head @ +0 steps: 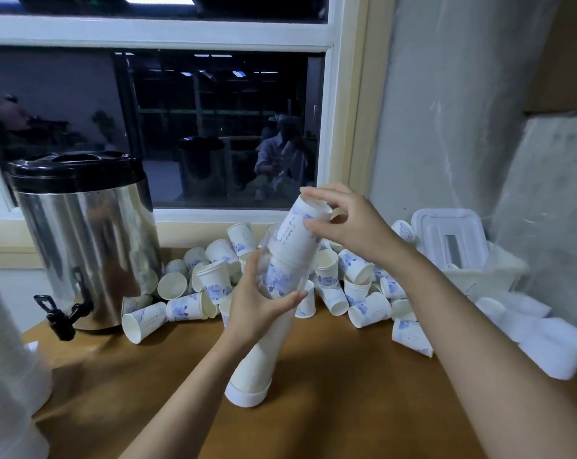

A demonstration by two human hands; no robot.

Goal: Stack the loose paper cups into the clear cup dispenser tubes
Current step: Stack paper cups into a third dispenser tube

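A clear dispenser tube [264, 352] leans over the brown table, its lower end resting on the wood, filled with stacked white cups. My left hand [260, 303] grips the tube near its upper end. At the tube's mouth sits an upside-down white paper cup with blue print [293, 233], partly inside the tube. My right hand [350, 223] pinches this cup by its base from above. A heap of loose paper cups [211, 279] with the same blue print lies behind along the window sill, on both sides of the tube.
A steel drinks urn [85, 240] with a black lid and tap stands at the left. A white plastic box with a lid [452, 240] sits at the right by the wall. White foam pieces [545, 342] lie at the right edge. A white stack [5, 359] rises at far left.
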